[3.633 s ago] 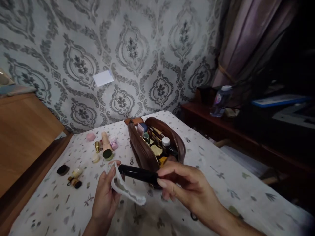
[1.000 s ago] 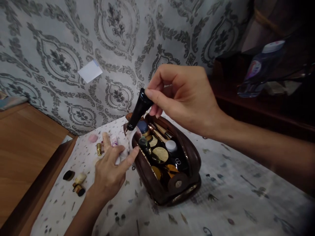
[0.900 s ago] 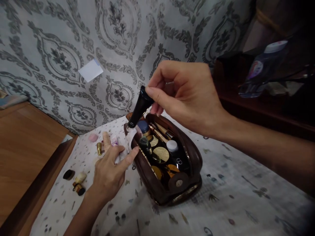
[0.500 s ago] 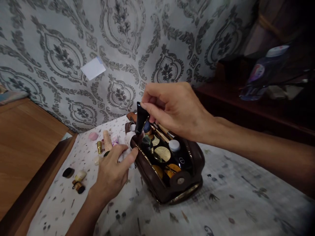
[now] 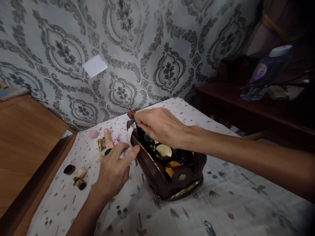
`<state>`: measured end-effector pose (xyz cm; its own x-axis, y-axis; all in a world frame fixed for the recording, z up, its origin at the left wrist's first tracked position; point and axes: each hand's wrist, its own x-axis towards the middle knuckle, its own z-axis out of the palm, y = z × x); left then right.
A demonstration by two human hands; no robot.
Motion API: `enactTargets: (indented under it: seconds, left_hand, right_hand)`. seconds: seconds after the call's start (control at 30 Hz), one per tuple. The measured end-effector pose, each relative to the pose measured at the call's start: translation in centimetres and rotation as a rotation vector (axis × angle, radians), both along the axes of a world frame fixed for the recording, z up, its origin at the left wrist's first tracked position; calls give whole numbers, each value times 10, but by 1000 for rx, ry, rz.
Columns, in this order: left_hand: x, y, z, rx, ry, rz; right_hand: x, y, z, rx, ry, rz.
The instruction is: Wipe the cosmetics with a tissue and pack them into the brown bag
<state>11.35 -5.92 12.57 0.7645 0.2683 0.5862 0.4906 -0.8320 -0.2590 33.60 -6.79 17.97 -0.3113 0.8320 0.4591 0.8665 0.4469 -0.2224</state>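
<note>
A dark brown leather cosmetic bag (image 5: 150,170) stands unzipped on the bed, filled with makeup. My right hand (image 5: 162,126) reaches over its far end, fingers curled downward. Just under them a dark part of the black tube (image 5: 140,133) shows; the fingertips are hidden. Inside the bag I see a round gold-topped compact (image 5: 163,151) and an amber item (image 5: 172,167). My left hand (image 5: 114,170) lies at the bag's left side with thumb and fingers apart, the thumb touching the zipped rim. White cloth or tissue (image 5: 130,133) hangs over that rim beside the fingers.
Left of the bag lie a peach tube (image 5: 108,138), a gold tube (image 5: 100,144), a pink sponge (image 5: 94,134), a black lid (image 5: 69,169) and a small brown bottle (image 5: 80,183). A wooden cabinet (image 5: 31,137) borders the bed. A clear bottle (image 5: 261,78) stands on the dark red furniture.
My right hand has moved down with the black tube, into the far end of the bag, and now covers the brushes. My left hand stays at the rim.
</note>
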Motion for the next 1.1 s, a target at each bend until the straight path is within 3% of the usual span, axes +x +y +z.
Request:
enactTargets:
  seconds: [0.23, 0.6, 0.73, 1.1]
  left_hand:
    - [1, 0, 1, 15, 10, -4]
    - [0, 0, -2, -10, 5, 12]
    - [-1, 0, -3, -11, 3, 16]
    - [1, -1, -2, -26, 38, 63]
  right_hand:
    - [-9, 5, -19, -61, -112, -17]
    - [-12, -10, -24, -61, -62, -138]
    - [-11, -19, -24, -158, -65, -208]
    - [-24, -10, -18, -211, -137, -179]
